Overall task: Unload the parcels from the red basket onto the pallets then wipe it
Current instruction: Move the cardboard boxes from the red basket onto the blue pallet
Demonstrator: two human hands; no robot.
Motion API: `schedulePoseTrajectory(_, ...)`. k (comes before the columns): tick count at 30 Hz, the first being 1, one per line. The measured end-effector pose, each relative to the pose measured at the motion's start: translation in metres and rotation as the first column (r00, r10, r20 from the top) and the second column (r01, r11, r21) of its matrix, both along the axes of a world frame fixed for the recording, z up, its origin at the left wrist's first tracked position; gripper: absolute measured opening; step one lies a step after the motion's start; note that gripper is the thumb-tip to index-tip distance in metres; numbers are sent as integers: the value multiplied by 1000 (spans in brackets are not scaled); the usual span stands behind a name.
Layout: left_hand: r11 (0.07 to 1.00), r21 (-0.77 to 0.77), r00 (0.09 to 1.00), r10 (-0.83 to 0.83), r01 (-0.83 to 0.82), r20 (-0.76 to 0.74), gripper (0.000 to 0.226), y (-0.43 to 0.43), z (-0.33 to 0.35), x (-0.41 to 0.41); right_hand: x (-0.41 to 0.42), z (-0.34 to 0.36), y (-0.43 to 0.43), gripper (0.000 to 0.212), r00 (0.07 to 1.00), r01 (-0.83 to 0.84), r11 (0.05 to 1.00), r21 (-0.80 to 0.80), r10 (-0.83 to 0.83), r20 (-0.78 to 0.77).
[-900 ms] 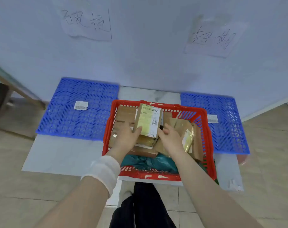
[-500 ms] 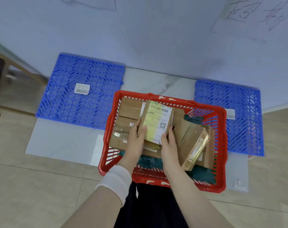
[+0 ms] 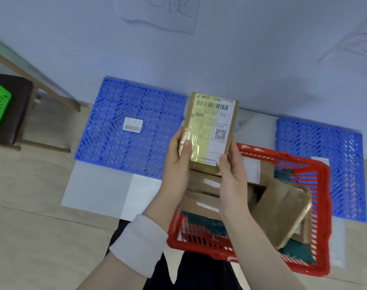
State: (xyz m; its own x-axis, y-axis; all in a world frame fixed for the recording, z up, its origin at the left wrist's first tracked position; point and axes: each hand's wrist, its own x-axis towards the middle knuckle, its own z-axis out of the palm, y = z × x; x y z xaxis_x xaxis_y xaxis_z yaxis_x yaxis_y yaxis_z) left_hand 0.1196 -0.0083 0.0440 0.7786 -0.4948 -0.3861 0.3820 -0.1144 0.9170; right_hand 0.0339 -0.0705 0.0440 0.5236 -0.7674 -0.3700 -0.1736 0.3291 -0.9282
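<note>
**Labelled parcel held up between two pallets, the left one nearer**

At the left, the left pallet (image 3: 132, 126) is laid flat against the wall, with a small white label (image 3: 133, 124) on its grid. Just right of its right edge, the left hand (image 3: 178, 162) is wrapped round the parcel's near left side, thumb pressed on the face. The parcel (image 3: 209, 130) is held clear above the floor, label up, its long axis running near to far with the far end tipped slightly right. Its near right corner is gripped by the right hand (image 3: 232, 172) in the same way.

Below and to the right, several brown parcels (image 3: 283, 208) are seen lying in the red basket (image 3: 325, 206), so unloading is judged barely begun. The right pallet (image 3: 325, 164) is set beyond the basket, well apart from the parcel.

A short carry leftward is judged enough for the left pallet. Which pallet is meant cannot be told, since the wall sheets (image 3: 159, 13) are blurred.
</note>
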Motion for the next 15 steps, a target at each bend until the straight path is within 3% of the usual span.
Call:
schedulePoseTrajectory(8,999,-10,999,-39,38,-32,45,80,-38,165,162,-40,78,48,1000,1,999,38,-2,15)
schedulePoseTrajectory(12,1000,4,998,-1,2,-61,33,117,-74,230,231,-72,102,45,999,13,991,134,-8,-35)
schedulePoseTrajectory(15,999,49,997,24,-21,-67,21,133,-111,272,274,-105,109,32,994,-72,987,141,83,-72)
